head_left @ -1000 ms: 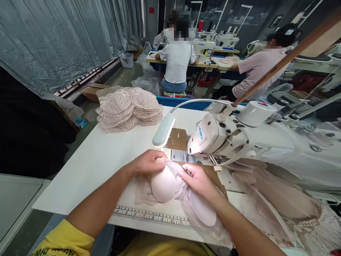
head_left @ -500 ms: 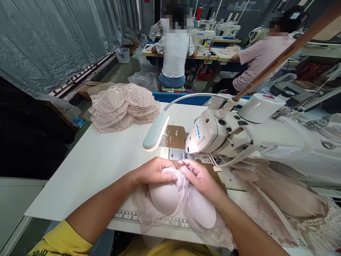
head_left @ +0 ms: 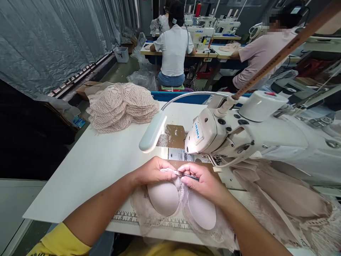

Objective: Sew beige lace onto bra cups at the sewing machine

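A pale pink lace bra (head_left: 163,199) with two smooth moulded cups lies at the table's front edge, over a printed ruler strip. My left hand (head_left: 153,171) pinches the lace at the bra's upper middle between thumb and fingers. In my right hand (head_left: 201,179) are slim, dark metal thread snips (head_left: 183,174), gripped between thumb and fingers. Their tip points left and meets the lace beside my left thumb. Just beyond my hands stands a white sewing machine (head_left: 207,131), its needle area partly hidden behind its head.
A stack of beige lace pieces (head_left: 122,108) lies at the table's far left. A lamp (head_left: 153,131) on a bent neck hangs over the white table (head_left: 80,177). More beige lace garments (head_left: 287,192) spread at the right. Two people sit at machines beyond.
The snips have swung from pointing up and away to lying nearly level, their tip now at the lace by my left thumb. The left hand keeps its pinch.
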`<action>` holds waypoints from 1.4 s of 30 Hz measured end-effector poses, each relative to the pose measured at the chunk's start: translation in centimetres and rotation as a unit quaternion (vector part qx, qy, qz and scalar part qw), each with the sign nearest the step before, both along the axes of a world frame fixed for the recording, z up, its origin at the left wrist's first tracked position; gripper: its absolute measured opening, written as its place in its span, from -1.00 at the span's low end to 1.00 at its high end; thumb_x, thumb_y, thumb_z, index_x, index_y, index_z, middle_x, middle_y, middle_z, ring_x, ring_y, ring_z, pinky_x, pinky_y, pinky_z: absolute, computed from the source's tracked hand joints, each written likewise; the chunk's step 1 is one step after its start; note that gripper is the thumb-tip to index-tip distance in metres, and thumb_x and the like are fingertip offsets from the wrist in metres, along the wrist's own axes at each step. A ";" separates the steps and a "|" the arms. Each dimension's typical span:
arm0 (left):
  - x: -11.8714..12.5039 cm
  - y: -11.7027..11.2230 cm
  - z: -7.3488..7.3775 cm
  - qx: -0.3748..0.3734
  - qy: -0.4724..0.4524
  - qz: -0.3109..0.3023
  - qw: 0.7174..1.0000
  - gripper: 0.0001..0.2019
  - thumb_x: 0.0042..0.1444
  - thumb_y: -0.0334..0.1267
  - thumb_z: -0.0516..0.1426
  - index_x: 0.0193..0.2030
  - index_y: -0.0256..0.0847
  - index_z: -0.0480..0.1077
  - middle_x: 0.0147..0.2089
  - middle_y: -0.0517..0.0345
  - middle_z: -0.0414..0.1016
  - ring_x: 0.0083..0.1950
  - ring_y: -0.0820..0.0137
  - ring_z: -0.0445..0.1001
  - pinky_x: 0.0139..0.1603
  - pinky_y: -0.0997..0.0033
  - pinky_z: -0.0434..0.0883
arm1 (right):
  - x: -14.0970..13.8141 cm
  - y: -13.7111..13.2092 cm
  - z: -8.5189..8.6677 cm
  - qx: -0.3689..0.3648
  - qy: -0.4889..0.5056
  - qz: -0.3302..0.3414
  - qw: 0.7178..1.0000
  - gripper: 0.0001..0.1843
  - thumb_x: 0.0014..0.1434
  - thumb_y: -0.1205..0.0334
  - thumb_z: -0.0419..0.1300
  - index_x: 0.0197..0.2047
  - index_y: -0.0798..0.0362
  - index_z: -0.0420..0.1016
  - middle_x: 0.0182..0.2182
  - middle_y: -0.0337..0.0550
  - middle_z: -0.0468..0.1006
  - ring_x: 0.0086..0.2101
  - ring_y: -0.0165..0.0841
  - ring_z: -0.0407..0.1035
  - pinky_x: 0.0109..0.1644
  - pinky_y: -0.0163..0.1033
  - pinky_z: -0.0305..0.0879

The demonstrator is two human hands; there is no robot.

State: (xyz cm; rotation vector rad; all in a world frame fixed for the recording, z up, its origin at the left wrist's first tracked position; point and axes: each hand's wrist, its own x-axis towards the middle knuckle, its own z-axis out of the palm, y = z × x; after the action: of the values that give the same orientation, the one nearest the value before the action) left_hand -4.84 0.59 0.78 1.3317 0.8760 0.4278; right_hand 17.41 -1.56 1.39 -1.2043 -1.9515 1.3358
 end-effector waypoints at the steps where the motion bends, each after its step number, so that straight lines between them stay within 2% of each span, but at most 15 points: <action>1: 0.0 0.0 -0.1 -0.003 -0.002 -0.003 1.000 -0.68 0.03 -0.10 0.25 -0.21 -0.33 0.58 -0.32 0.05 0.58 -0.31 0.35 0.48 -0.28 0.44 0.38 | -0.2 -0.1 0.1 0.005 -0.003 -0.001 1.000 -0.78 0.16 0.11 0.18 -0.16 0.03 0.49 -0.28 -0.14 0.53 -0.25 -0.28 0.41 -0.16 -0.19 0.35; 7: 0.0 0.0 0.0 0.001 -0.003 -0.012 1.000 -0.73 0.03 -0.13 0.25 -0.26 -0.32 0.58 -0.36 0.08 0.57 -0.34 0.41 0.44 -0.31 0.49 0.36 | -1.1 -0.6 1.0 0.018 -0.009 -0.026 0.999 -0.85 0.18 0.18 0.15 -0.28 0.03 0.51 -0.35 -0.18 0.56 -0.32 -0.32 0.42 -0.23 -0.23 0.31; 11: 0.1 0.0 0.2 0.007 0.007 -0.017 1.000 -0.73 0.04 -0.11 0.24 -0.34 -0.33 0.57 -0.42 0.12 0.52 -0.39 0.44 0.39 -0.37 0.51 0.32 | -1.1 -0.6 0.5 0.011 0.004 -0.051 0.999 -0.81 0.21 0.14 0.12 -0.34 0.03 0.48 -0.39 -0.19 0.53 -0.33 -0.34 0.40 -0.24 -0.24 0.29; 14: 0.3 0.0 0.0 0.014 -0.001 -0.020 1.000 -0.73 0.06 -0.11 0.22 -0.32 -0.33 0.56 -0.39 0.10 0.52 -0.36 0.42 0.40 -0.34 0.49 0.33 | -1.5 -0.6 -0.2 -0.028 0.062 -0.083 0.994 -0.78 0.16 0.08 0.17 -0.21 0.03 0.45 -0.36 -0.19 0.50 -0.33 -0.34 0.40 -0.24 -0.24 0.33; 17: -0.2 0.2 0.3 0.043 -0.004 -0.061 0.997 -0.76 0.09 -0.17 0.17 -0.23 -0.30 0.55 -0.29 0.10 0.53 -0.29 0.39 0.42 -0.27 0.49 0.33 | -1.9 -0.4 -0.2 -0.066 0.063 -0.064 0.994 -0.62 0.06 0.10 0.27 -0.06 0.03 0.41 -0.34 -0.20 0.50 -0.30 -0.32 0.41 -0.22 -0.23 0.36; 20: -1.9 0.7 1.3 0.089 0.091 -0.113 0.985 -0.81 -0.01 -0.24 0.22 -0.24 -0.27 0.50 -0.30 0.17 0.48 -0.34 0.43 0.38 -0.38 0.54 0.27 | -1.8 -0.2 0.1 -0.040 -0.021 -0.054 0.998 -0.82 0.14 0.12 0.18 -0.30 0.05 0.47 -0.41 -0.21 0.48 -0.34 -0.32 0.37 -0.26 -0.23 0.30; 22: -3.4 1.0 2.0 0.100 0.158 -0.134 0.973 -0.88 -0.06 -0.28 0.24 -0.39 -0.29 0.44 -0.44 0.26 0.35 -0.45 0.51 0.27 -0.49 0.57 0.15 | -1.4 0.0 0.3 -0.027 -0.054 -0.051 0.997 -0.77 0.19 0.13 0.12 -0.43 0.06 0.42 -0.48 -0.23 0.43 -0.41 -0.36 0.32 -0.33 -0.26 0.24; 23: -4.0 1.2 2.2 0.101 0.172 -0.135 0.971 -0.88 -0.05 -0.29 0.23 -0.46 -0.29 0.39 -0.50 0.29 0.26 -0.49 0.54 0.20 -0.52 0.56 0.10 | -1.2 0.0 0.4 -0.033 -0.057 -0.023 0.998 -0.76 0.19 0.14 0.12 -0.46 0.06 0.40 -0.51 -0.26 0.40 -0.43 -0.37 0.29 -0.35 -0.28 0.21; 25: -4.9 1.5 2.5 0.104 0.168 -0.114 0.974 -0.85 0.00 -0.29 0.18 -0.50 -0.29 0.34 -0.53 0.32 0.17 -0.50 0.55 0.14 -0.51 0.55 0.06 | -1.0 0.0 0.5 -0.059 -0.048 0.059 0.995 -0.74 0.19 0.12 0.13 -0.48 0.06 0.37 -0.52 -0.28 0.38 -0.44 -0.39 0.27 -0.36 -0.30 0.18; 27: -5.1 1.5 2.5 0.102 0.138 -0.082 0.982 -0.87 0.05 -0.27 0.16 -0.43 -0.28 0.38 -0.47 0.28 0.24 -0.44 0.52 0.20 -0.45 0.55 0.12 | -1.1 -0.1 0.4 -0.082 -0.025 0.092 0.992 -0.70 0.25 0.08 0.06 -0.44 0.05 0.38 -0.48 -0.26 0.42 -0.42 -0.39 0.30 -0.33 -0.30 0.19; 29: -4.8 1.5 2.3 0.091 0.106 -0.065 0.988 -0.85 0.08 -0.22 0.15 -0.34 -0.28 0.42 -0.39 0.22 0.33 -0.36 0.47 0.27 -0.37 0.54 0.20 | -1.6 -0.2 0.1 -0.079 0.003 0.045 0.996 -0.68 0.30 0.04 -0.02 -0.34 0.05 0.40 -0.39 -0.20 0.47 -0.34 -0.36 0.33 -0.25 -0.27 0.23; 32: -3.8 1.1 1.9 0.087 0.092 -0.047 0.991 -0.81 0.10 -0.16 0.16 -0.32 -0.28 0.42 -0.36 0.20 0.36 -0.32 0.45 0.29 -0.33 0.53 0.22 | -2.4 -0.3 -0.4 -0.062 0.029 -0.017 0.998 -0.74 0.21 0.02 0.11 -0.22 0.05 0.40 -0.32 -0.18 0.46 -0.29 -0.32 0.33 -0.19 -0.25 0.26; 34: -3.1 0.8 1.8 0.097 0.096 -0.036 0.990 -0.80 0.10 -0.15 0.17 -0.35 -0.27 0.40 -0.39 0.23 0.34 -0.35 0.47 0.27 -0.36 0.54 0.20 | -2.7 -0.4 -0.6 -0.050 0.017 -0.028 0.998 -0.77 0.15 0.04 0.17 -0.31 0.04 0.38 -0.42 -0.25 0.39 -0.38 -0.36 0.27 -0.29 -0.27 0.22; 37: -2.2 0.4 1.7 0.098 0.092 -0.027 0.991 -0.80 0.05 -0.16 0.21 -0.32 -0.27 0.40 -0.40 0.25 0.33 -0.36 0.49 0.25 -0.39 0.56 0.17 | -2.9 -0.6 -0.5 -0.037 0.009 -0.044 0.998 -0.73 0.18 0.05 0.13 -0.45 0.04 0.30 -0.53 -0.31 0.27 -0.46 -0.41 0.16 -0.39 -0.30 0.13; 42: -1.2 0.0 1.4 0.053 0.077 -0.013 0.996 -0.80 0.02 -0.19 0.23 -0.29 -0.27 0.42 -0.36 0.22 0.37 -0.34 0.48 0.28 -0.37 0.55 0.20 | -2.9 -0.7 0.0 -0.040 0.043 -0.056 0.997 -0.76 0.19 0.09 0.10 -0.41 0.06 0.37 -0.47 -0.25 0.37 -0.40 -0.38 0.24 -0.32 -0.28 0.20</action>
State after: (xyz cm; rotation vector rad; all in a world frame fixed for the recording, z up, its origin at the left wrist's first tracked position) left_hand -5.99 0.58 2.13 1.4866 0.9723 0.3580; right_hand 14.55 -2.30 1.38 -1.2524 -1.7589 1.3967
